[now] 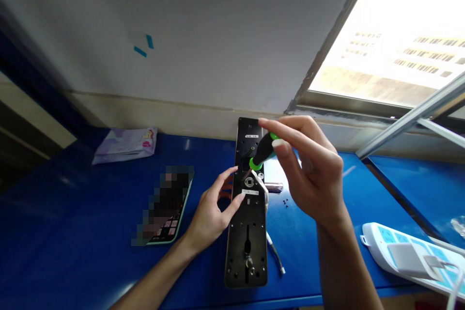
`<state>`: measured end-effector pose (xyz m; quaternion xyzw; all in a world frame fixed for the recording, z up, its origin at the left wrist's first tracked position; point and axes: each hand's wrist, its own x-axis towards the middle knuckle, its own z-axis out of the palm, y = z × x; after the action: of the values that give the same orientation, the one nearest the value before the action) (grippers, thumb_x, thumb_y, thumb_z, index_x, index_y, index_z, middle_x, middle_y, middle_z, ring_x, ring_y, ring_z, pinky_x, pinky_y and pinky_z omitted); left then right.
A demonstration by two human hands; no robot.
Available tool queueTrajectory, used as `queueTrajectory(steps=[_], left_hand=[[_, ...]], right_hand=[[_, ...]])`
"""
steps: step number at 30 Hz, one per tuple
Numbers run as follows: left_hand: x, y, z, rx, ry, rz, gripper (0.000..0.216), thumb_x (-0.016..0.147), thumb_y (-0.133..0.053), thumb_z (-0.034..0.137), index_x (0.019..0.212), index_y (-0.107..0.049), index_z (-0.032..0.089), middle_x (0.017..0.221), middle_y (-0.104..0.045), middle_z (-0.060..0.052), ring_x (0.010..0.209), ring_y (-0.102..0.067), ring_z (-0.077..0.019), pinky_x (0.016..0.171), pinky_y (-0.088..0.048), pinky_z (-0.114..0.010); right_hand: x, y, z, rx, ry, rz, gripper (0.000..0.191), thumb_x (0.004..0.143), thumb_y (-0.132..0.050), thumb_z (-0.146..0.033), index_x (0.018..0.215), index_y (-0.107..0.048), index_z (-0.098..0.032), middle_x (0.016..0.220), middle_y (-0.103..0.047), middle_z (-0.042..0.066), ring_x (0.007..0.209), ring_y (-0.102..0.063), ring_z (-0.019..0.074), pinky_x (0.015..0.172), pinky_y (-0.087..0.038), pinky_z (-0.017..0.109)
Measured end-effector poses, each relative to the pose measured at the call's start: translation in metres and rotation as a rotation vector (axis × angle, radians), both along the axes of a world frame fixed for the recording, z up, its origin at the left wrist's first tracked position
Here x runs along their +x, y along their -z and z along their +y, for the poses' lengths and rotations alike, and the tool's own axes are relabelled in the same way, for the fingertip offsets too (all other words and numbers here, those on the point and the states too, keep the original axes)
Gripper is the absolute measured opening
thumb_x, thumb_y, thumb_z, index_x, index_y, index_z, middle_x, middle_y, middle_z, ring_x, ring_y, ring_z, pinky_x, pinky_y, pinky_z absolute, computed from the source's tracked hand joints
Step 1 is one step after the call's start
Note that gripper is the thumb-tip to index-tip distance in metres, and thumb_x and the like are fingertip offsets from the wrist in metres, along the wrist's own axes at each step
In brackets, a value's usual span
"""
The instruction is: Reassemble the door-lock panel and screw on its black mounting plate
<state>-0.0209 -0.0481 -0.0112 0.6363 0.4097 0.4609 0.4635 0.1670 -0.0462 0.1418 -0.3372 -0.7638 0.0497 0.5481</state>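
A long black door lock panel [238, 237] lies on the blue table, its back face up, with white labels, a square spindle hole and metal posts. My left hand [209, 213] grips its left edge, thumb on the face and fingers along the side. In my right hand [314, 174] is a screwdriver [264, 151] with a black and green handle, tilted, its tip down at the panel's upper middle. The exact spot that the tip touches is hard to make out. A white cable [268, 237] runs from the panel down its right side, ending in a small connector.
Several tiny dark screws [285, 203] lie right of the panel. A phone [170, 208], partly blurred, is to the left, and a purple packet [125, 144] sits farther back. At right are a white power strip [385, 235] with a plugged-in charger [412, 259] and a metal frame [410, 116].
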Motion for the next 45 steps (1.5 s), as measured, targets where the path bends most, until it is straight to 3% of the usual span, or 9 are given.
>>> queueTrajectory(steps=[3, 10, 15, 19, 22, 28, 34, 40, 45], left_hand=[[-0.0002, 0.0009, 0.0, 0.003, 0.0, 0.003, 0.055, 0.101, -0.069, 0.036, 0.152, -0.051, 0.03, 0.141, -0.071, -0.006, 0.127, -0.071, -0.0244, 0.11, -0.057, -0.038], [-0.0009, 0.0001, -0.0006, 0.004, -0.006, 0.016, 0.054, 0.101, -0.069, 0.038, 0.151, -0.052, 0.03, 0.138, -0.072, -0.006, 0.121, -0.073, -0.0241, 0.106, -0.059, -0.037], [-0.0003, -0.003, -0.0003, 0.003, -0.002, 0.014, 0.054, 0.1, -0.068, 0.037, 0.151, -0.052, 0.028, 0.142, -0.071, -0.008, 0.126, -0.071, -0.0262, 0.109, -0.058, -0.04], [0.0004, -0.0057, -0.0009, -0.004, -0.016, 0.03, 0.053, 0.099, -0.068, 0.037, 0.149, -0.054, 0.026, 0.137, -0.074, -0.009, 0.119, -0.074, -0.0266, 0.102, -0.061, -0.04], [0.0005, -0.0063, -0.0014, 0.004, -0.019, 0.025, 0.053, 0.099, -0.068, 0.037, 0.149, -0.054, 0.026, 0.135, -0.074, -0.009, 0.118, -0.074, -0.0262, 0.102, -0.061, -0.039], [-0.0006, -0.0031, -0.0011, -0.001, -0.014, 0.027, 0.055, 0.099, -0.069, 0.037, 0.151, -0.053, 0.027, 0.137, -0.073, -0.009, 0.119, -0.073, -0.0263, 0.102, -0.06, -0.039], [0.0, -0.0027, -0.0009, 0.003, -0.014, 0.021, 0.053, 0.1, -0.068, 0.037, 0.15, -0.054, 0.027, 0.136, -0.073, -0.008, 0.12, -0.073, -0.0255, 0.103, -0.06, -0.038], [0.0004, -0.0042, -0.0013, -0.002, -0.01, 0.02, 0.054, 0.099, -0.068, 0.037, 0.15, -0.053, 0.026, 0.136, -0.073, -0.009, 0.119, -0.074, -0.0257, 0.101, -0.061, -0.037], [-0.0001, -0.0015, -0.0008, 0.005, -0.02, 0.022, 0.054, 0.1, -0.069, 0.038, 0.15, -0.053, 0.027, 0.137, -0.072, -0.009, 0.12, -0.073, -0.0259, 0.104, -0.06, -0.04]], right_hand=[[0.0012, -0.0006, -0.0034, -0.087, -0.162, -0.012, 0.048, 0.105, -0.054, -0.007, 0.145, -0.068, -0.028, 0.141, -0.072, 0.009, 0.129, -0.07, 0.0243, 0.108, -0.06, 0.044], [0.0009, 0.0017, 0.0016, 0.106, 0.089, 0.039, 0.032, 0.085, -0.09, -0.019, 0.114, -0.085, -0.029, 0.086, -0.068, 0.001, 0.077, -0.067, 0.0164, 0.065, -0.059, 0.032], [0.0071, 0.0006, -0.0019, -0.089, -0.131, 0.007, 0.048, 0.105, -0.054, -0.009, 0.145, -0.068, -0.03, 0.148, -0.069, 0.009, 0.133, -0.068, 0.0265, 0.11, -0.059, 0.048], [0.0063, 0.0007, -0.0017, -0.015, -0.109, 0.041, 0.043, 0.094, -0.077, -0.011, 0.129, -0.079, -0.035, 0.109, -0.081, 0.004, 0.095, -0.077, 0.0215, 0.079, -0.067, 0.038], [0.0034, 0.001, -0.0006, 0.082, 0.039, 0.031, 0.037, 0.086, -0.088, -0.019, 0.119, -0.083, -0.035, 0.085, -0.069, 0.001, 0.074, -0.067, 0.0167, 0.062, -0.06, 0.032], [0.0028, -0.0031, -0.0054, -0.087, -0.134, -0.022, 0.05, 0.103, -0.056, -0.006, 0.146, -0.068, -0.03, 0.143, -0.072, 0.008, 0.13, -0.07, 0.0243, 0.107, -0.061, 0.043], [0.0007, -0.0006, -0.0007, 0.074, 0.037, 0.025, 0.036, 0.086, -0.089, -0.019, 0.118, -0.084, -0.034, 0.085, -0.067, 0.0, 0.074, -0.066, 0.0146, 0.061, -0.058, 0.029], [0.0045, -0.0024, -0.0032, -0.1, -0.136, -0.034, 0.049, 0.104, -0.057, -0.01, 0.146, -0.067, -0.032, 0.143, -0.072, 0.008, 0.129, -0.07, 0.0259, 0.104, -0.062, 0.045], [0.002, -0.0014, -0.001, 0.057, -0.013, 0.017, 0.037, 0.085, -0.088, -0.016, 0.117, -0.084, -0.034, 0.09, -0.073, 0.002, 0.079, -0.071, 0.0175, 0.065, -0.062, 0.032]])
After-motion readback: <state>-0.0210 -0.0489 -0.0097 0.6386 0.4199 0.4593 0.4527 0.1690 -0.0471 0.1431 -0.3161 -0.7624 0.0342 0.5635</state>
